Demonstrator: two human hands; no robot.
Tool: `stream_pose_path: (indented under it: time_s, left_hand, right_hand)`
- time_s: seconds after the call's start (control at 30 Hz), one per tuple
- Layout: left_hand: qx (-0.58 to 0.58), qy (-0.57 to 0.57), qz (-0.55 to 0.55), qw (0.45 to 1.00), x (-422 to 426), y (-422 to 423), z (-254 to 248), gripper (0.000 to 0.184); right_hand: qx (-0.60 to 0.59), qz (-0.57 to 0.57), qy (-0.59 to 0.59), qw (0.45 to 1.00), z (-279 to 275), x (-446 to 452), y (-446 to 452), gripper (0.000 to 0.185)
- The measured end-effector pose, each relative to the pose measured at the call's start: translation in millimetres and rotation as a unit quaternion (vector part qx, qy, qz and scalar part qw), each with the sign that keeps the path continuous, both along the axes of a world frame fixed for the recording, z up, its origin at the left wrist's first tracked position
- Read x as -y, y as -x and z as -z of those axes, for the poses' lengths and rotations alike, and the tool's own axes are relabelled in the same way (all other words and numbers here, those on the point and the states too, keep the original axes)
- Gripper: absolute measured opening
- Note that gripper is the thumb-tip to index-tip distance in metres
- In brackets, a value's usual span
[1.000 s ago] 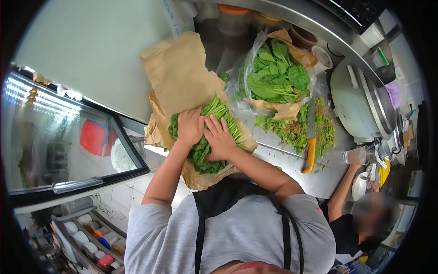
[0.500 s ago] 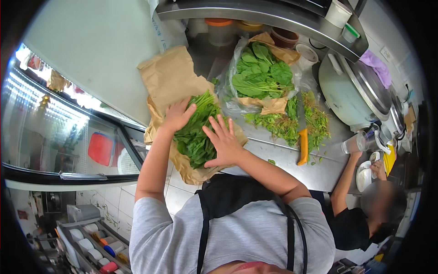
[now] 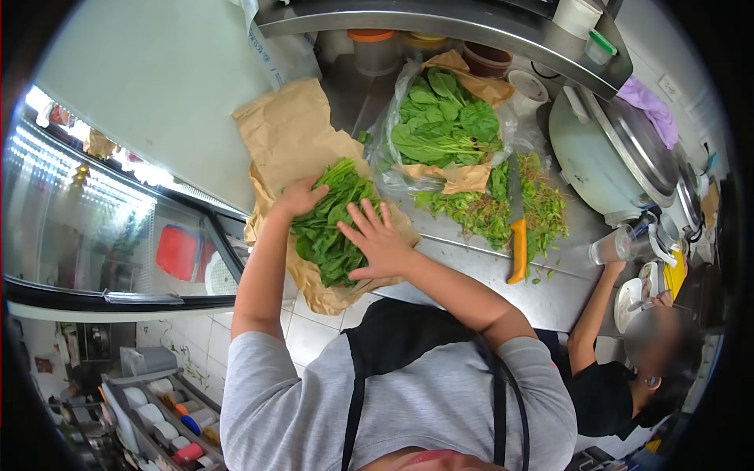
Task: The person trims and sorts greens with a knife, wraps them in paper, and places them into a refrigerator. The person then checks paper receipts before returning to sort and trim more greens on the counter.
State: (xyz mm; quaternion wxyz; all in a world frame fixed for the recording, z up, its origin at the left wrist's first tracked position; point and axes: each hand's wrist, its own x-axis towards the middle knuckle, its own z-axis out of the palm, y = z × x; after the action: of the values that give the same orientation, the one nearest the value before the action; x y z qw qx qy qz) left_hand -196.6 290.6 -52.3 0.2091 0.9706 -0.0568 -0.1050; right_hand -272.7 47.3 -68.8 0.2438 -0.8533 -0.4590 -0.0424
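A pile of leafy greens (image 3: 334, 228) with cut stems lies on crumpled brown paper (image 3: 290, 125) at the counter's front edge. My right hand (image 3: 379, 242) rests flat on the right side of the pile, its fingers spread. Against the upper left of the pile is my left hand (image 3: 300, 196), thumb over the leaves; its other fingers show only in part and do not appear closed around anything. Behind, a clear plastic bag (image 3: 385, 153) lined with brown paper holds a bunch of spinach-like leaves (image 3: 448, 118).
Root-end trimmings (image 3: 542, 208) lie to the right with a yellow-handled knife (image 3: 517, 251) across them. A large lidded pot (image 3: 581, 149) stands beyond. At right, a co-worker (image 3: 605, 392) holds a clear cup (image 3: 613, 245). A glass-fronted case (image 3: 102, 228) borders the left.
My left hand has slid slightly down and its fingers are less spread. My right hand has shifted a little left over the leaves. The co-worker's head has turned.
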Motion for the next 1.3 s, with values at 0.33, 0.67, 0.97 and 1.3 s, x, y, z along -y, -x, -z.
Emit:
stream_pose_path:
  time_s: [0.33,0.67,0.97,1.3]
  left_hand:
    - [0.133,-0.063,0.017,0.989,7,25,20,0.062]
    - [0.035,0.047,-0.018,0.998,-1,10,-28,0.064]
    - [0.039,0.025,-0.023,0.999,-17,-14,-37,0.063]
    - [0.007,0.102,-0.083,0.991,-36,-31,-61,0.068]
  right_hand:
    - [0.011,0.006,0.036,0.999,21,-36,-5,0.093]
    - [0.005,0.044,-0.041,0.998,0,-18,12,0.099]
    - [0.019,0.044,-0.129,0.99,-17,5,20,0.101]
    - [0.081,0.19,-0.176,0.963,-10,97,19,0.085]
